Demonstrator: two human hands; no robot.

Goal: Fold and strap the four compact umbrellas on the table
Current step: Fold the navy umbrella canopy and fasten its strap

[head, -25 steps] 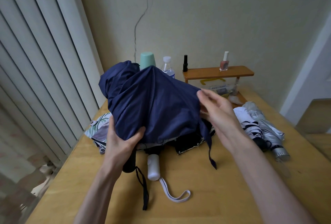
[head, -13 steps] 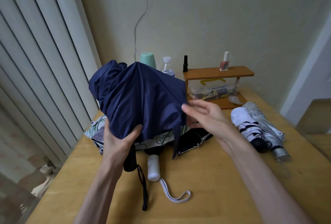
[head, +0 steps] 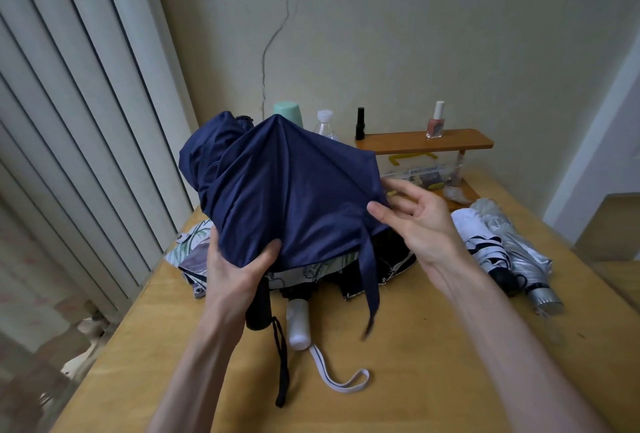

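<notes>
A navy blue umbrella [head: 287, 190] is held up above the table, its canopy loose and baggy. My left hand [head: 235, 273] grips it near the black handle [head: 259, 308], fingers curled round the gathered cloth. My right hand [head: 415, 221] pinches a fold of the canopy at its right edge, from where the navy strap [head: 370, 280] hangs down. Beneath lies a floral umbrella [head: 188, 245] with a white handle [head: 298, 323], unfolded. At the right lie a white and black umbrella [head: 485, 242] and a silver umbrella [head: 516, 249], both rolled up.
The wooden table [head: 433, 363] has a small wooden shelf [head: 422, 141] at the back with two nail polish bottles [head: 435, 121]. A mint cup [head: 288, 113] and a plastic bottle [head: 325, 124] stand behind the navy umbrella. A white wrist loop [head: 341, 377] lies in front.
The navy canopy has swung left and then been spread back to the right. My right hand has shifted along the cloth's edge and now pinches a fold by the strap.
</notes>
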